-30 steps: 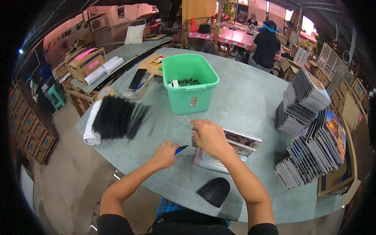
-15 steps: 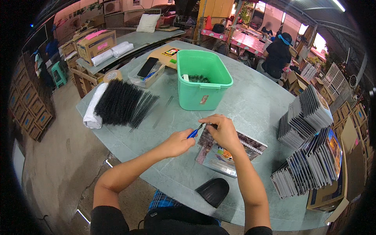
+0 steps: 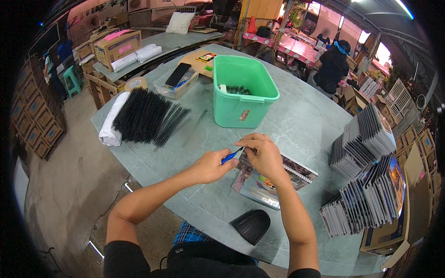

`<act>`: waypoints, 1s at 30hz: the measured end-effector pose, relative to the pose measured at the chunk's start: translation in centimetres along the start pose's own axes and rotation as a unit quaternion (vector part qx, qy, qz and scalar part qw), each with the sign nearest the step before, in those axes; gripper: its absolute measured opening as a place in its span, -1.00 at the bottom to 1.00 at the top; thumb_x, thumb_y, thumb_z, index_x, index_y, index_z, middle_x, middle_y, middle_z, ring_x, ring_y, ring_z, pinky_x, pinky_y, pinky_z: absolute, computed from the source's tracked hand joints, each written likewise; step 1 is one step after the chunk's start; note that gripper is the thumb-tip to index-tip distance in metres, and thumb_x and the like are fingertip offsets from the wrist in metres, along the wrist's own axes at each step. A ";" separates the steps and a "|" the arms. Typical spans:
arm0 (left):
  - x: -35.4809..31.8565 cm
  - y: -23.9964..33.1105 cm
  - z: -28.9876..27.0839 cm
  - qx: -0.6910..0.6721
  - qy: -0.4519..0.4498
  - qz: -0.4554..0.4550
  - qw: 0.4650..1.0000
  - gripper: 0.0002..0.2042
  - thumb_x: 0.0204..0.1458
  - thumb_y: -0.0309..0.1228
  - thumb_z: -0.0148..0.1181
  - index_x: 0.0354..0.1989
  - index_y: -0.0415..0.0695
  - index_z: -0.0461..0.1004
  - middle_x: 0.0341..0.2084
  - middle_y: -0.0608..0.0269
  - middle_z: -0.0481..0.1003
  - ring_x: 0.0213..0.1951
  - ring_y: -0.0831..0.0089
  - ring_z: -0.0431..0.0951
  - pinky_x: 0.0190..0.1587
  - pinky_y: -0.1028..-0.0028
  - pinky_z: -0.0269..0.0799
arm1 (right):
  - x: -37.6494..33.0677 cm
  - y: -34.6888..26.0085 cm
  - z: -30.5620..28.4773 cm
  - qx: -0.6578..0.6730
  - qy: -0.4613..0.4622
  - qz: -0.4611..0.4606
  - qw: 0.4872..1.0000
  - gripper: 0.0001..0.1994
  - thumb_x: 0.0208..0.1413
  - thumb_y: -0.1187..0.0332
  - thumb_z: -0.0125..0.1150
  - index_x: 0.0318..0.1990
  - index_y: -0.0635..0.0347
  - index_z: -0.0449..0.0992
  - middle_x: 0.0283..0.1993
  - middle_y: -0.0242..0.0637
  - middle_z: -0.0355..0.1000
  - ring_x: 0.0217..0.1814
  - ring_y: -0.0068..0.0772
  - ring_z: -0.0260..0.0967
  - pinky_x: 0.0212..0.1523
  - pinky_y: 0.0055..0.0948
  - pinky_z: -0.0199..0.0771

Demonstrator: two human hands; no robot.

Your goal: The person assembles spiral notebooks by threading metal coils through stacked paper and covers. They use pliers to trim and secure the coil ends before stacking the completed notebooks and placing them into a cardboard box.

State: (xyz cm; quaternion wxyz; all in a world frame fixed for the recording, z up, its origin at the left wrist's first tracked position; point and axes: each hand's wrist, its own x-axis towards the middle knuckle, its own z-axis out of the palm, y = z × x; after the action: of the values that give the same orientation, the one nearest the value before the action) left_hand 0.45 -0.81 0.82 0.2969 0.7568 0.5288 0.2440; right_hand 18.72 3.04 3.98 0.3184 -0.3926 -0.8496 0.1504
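Tub (image 3: 237, 111) just beyond right hand (image 3: 265, 156)

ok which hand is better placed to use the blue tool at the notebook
Likely the left hand: it grips the blue tool, its tip beside the right hand, which seems busy at a corner of the notebook.

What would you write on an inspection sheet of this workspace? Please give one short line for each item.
Surface: grey-green table, visibly marked.
Job's things: spiral-bound notebooks near the right hand; black coils; notebook stacks.
Clutter: green bin, phone, dark curved object.
Hands: left grip closed on a blue-handled tool; right hand at a notebook corner, contact partly hidden.
Cables: nothing seen.
Surroundings: seated person, cardboard boxes.
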 end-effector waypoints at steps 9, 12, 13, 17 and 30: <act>0.6 0.2 -0.3 -0.023 0.018 0.042 0.999 -0.66 0.09 -0.16 0.03 -0.38 -0.27 0.35 -0.61 -0.14 0.41 -0.52 -0.04 0.46 -0.44 0.18 0.33 | -0.2 -0.4 0.1 -0.012 0.005 -0.004 1.000 -0.71 -0.12 0.62 0.13 -0.23 0.06 0.59 -0.16 -0.28 0.44 -0.20 -0.22 0.39 -0.17 -0.35 0.41; 0.3 0.7 -0.4 0.037 0.050 0.014 0.998 -0.68 0.09 -0.18 0.02 -0.38 -0.26 0.34 -0.62 -0.16 0.39 -0.48 -0.08 0.46 -0.43 0.19 0.33 | -0.2 -0.6 0.1 -0.016 0.031 0.030 0.999 -0.75 -0.15 0.59 0.17 -0.25 0.13 0.59 -0.13 -0.21 0.39 -0.20 -0.19 0.39 -0.19 -0.34 0.42; 0.1 0.6 -0.5 0.017 0.052 0.026 0.998 -0.68 0.10 -0.18 0.01 -0.35 -0.27 0.34 -0.59 -0.15 0.42 -0.47 -0.08 0.48 -0.41 0.17 0.35 | -0.2 -1.0 0.0 -0.016 0.040 0.063 0.997 -0.77 -0.16 0.58 0.20 -0.26 0.17 0.59 -0.13 -0.18 0.37 -0.20 -0.18 0.39 -0.20 -0.34 0.42; 0.0 0.1 -0.3 -0.231 -0.069 -0.049 0.969 -0.67 0.15 -0.16 -0.08 -0.23 -0.23 0.36 -0.50 -0.05 0.49 -0.48 0.01 0.51 -0.40 0.17 0.39 | -0.3 -0.4 0.2 -0.043 0.053 0.112 0.991 -0.80 -0.22 0.51 0.29 -0.33 0.32 0.56 -0.11 -0.11 0.30 -0.23 -0.14 0.40 -0.22 -0.31 0.42; 0.1 -1.3 0.5 -0.160 -0.071 -0.035 0.984 -0.59 0.15 -0.12 -0.08 -0.10 -0.27 0.32 -0.54 0.16 0.42 -0.45 0.34 0.49 -0.43 0.40 0.40 | 2.0 0.7 -1.3 -0.055 0.006 0.090 0.994 -0.69 -0.25 0.45 0.38 -0.26 0.32 0.54 -0.10 -0.12 0.31 -0.27 -0.26 0.38 -0.25 -0.36 0.43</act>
State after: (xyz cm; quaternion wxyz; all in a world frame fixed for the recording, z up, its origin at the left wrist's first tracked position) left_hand -0.05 -0.50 -0.44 0.4589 0.6961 0.4867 0.2608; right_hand 19.06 5.02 5.45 0.2863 -0.4849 -0.8162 0.1292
